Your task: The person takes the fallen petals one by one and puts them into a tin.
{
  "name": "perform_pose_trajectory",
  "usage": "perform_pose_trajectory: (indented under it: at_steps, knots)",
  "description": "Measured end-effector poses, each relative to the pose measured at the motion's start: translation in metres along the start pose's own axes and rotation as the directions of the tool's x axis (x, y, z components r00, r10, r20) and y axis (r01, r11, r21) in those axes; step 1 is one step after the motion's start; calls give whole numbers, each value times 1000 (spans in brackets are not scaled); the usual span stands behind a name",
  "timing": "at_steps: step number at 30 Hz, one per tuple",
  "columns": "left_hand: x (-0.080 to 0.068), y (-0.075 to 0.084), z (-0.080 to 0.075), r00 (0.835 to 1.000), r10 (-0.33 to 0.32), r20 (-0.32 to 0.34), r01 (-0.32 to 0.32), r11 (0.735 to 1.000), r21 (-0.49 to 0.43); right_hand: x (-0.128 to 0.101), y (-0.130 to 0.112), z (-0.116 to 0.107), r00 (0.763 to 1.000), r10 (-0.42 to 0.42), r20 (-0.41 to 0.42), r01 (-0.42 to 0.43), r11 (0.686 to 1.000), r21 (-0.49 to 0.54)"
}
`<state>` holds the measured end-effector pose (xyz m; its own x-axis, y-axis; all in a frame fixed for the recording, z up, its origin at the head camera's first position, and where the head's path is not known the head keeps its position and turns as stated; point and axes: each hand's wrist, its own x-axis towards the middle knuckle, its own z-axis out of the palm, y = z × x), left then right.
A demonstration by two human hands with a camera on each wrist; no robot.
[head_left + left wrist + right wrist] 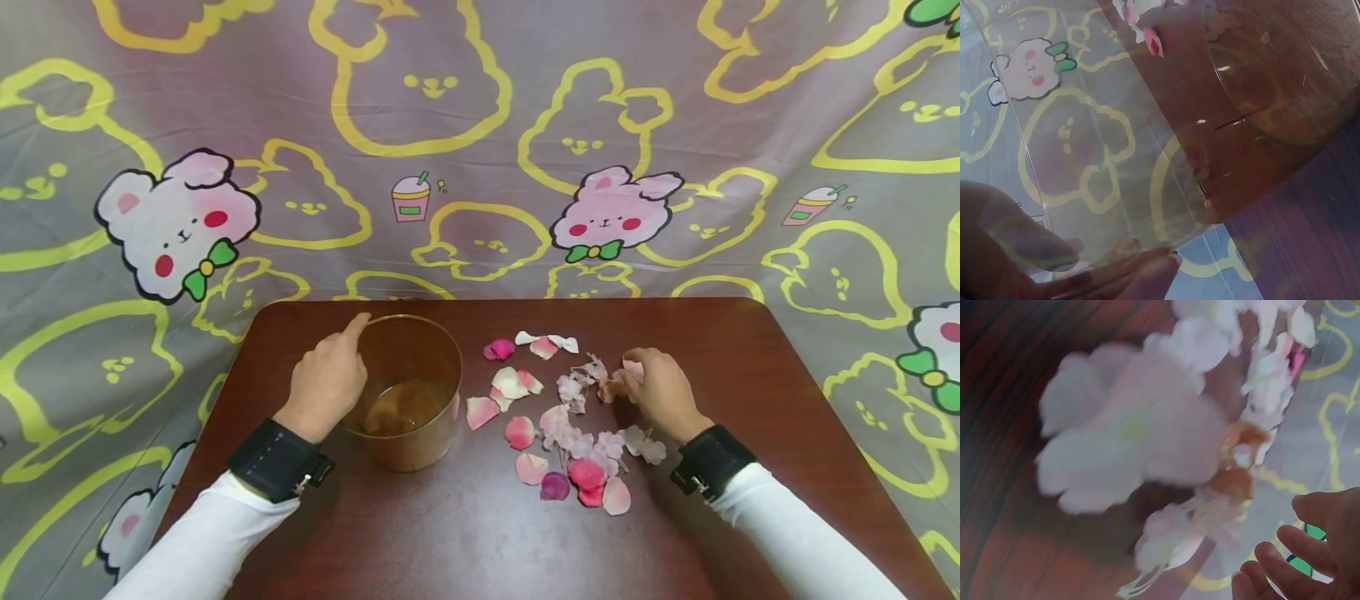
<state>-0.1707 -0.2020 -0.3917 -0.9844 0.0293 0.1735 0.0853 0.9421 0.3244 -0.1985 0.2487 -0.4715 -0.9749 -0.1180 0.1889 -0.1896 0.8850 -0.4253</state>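
At the left of the table stands a see-through bucket point(408, 450). My left hand point(330, 379) grips its rim, thumb and fingers on either side of the clear wall point(1116, 156) in the left wrist view. On the right, my right hand point(660, 392) is lowered beside a small orange-brown piece point(609, 389) and a pale pink petal point(633, 367). In the right wrist view its fingers point(1307, 550) are spread loosely, with nothing seen between them. A pale blossom point(1129, 425) looms blurred near that camera. More pale blossoms point(573, 387) lie left of the right hand.
Loose petals, among them a magenta one point(499, 349), a white one point(510, 383) and a red one point(587, 475), are scattered between bucket and right hand. Behind the brown table point(465, 533) hangs a patterned cloth point(480, 167).
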Motion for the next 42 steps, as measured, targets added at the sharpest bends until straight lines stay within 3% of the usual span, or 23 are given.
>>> perform_pose_trajectory:
  at_steps: [17, 32, 42]
  knots:
    - [0, -1, 2, 1000, 6, -21, -6, 1000, 0, 21, 42, 2, 996, 85, 39, -83, 995, -45]
    - [0, -1, 2, 1000, -4, -14, 4, 1000, 2, 28, 48, 8, 987, 112, 114, -107, 993, -46]
    - [1, 0, 2, 1000, -9, -8, 9, 1000, 7, 33, 52, 11, 971, 187, 148, -178, 981, -73]
